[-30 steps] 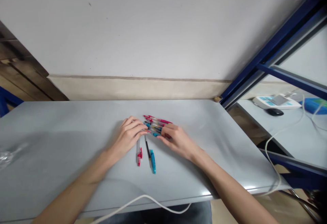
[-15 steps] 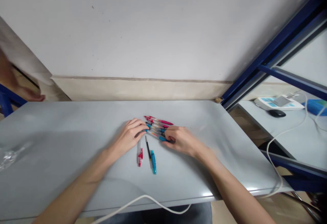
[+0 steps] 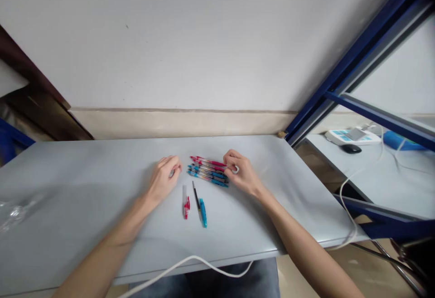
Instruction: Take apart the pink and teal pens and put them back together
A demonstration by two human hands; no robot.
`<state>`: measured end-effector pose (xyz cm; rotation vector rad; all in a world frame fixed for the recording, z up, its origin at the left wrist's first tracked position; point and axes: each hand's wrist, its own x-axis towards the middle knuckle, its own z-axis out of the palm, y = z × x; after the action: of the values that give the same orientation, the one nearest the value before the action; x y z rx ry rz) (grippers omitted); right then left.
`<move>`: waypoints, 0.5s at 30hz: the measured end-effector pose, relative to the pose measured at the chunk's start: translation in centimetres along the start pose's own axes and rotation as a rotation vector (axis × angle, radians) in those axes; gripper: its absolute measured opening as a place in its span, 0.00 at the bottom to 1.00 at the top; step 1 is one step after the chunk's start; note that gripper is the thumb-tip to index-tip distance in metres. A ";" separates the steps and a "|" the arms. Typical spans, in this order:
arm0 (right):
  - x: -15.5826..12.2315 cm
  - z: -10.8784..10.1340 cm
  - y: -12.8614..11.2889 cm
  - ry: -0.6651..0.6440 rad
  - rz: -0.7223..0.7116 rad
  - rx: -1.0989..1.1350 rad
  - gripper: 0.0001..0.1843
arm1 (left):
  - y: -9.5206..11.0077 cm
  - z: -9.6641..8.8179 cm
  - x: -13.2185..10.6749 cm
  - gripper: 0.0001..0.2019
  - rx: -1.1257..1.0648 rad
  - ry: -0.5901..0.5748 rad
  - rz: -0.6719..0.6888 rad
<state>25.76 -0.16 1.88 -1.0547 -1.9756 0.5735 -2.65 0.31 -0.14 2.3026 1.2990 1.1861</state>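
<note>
Red and blue pens [image 3: 207,170] lie side by side in a row on the grey surface [image 3: 102,164], between my left hand [image 3: 164,178] and my right hand [image 3: 242,172]. My left fingers are curled inward, apart from the pens; I cannot tell whether they enclose a small part. My right thumb and forefinger bend to a narrow gap at the right ends of the red pens; I cannot confirm contact or a hold.

Caution: round barrels may roll. A sideways push from my right fingers could spread the row or cross 2 pens.

Caution: 3 loose parts lie nearer to me: a clear barrel with a red clip [image 3: 186,204], a dark refill [image 3: 196,195] and a blue grip [image 3: 203,213]. A low forearm or sleeve could sweep them off the near edge. The white cord [image 3: 194,257] at that edge could snag a wrist.

Orientation: the long axis of each pen in the row runs left to right, the right end slightly closer to me. Solid-coloured grips lie to the right, so I judge that the writing tips point toward my right hand.
</note>
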 end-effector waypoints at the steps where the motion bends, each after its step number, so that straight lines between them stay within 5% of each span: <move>1: 0.2 0.1 0.3 0.062 0.031 0.056 0.15 | -0.1 -0.1 0.0 0.11 0.016 0.020 0.015; 6: 1.9 0.3 2.4 0.264 0.290 0.395 0.14 | -1.4 0.2 -0.3 0.14 0.028 0.049 -0.007; 15: 2.9 -0.2 6.2 0.468 0.430 0.568 0.19 | -3.2 -0.1 -0.6 0.11 -0.065 0.015 -0.116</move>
<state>27.88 5.68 -0.96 -1.1160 -1.0861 0.9492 -4.77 1.67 -2.17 2.1467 1.3586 1.1914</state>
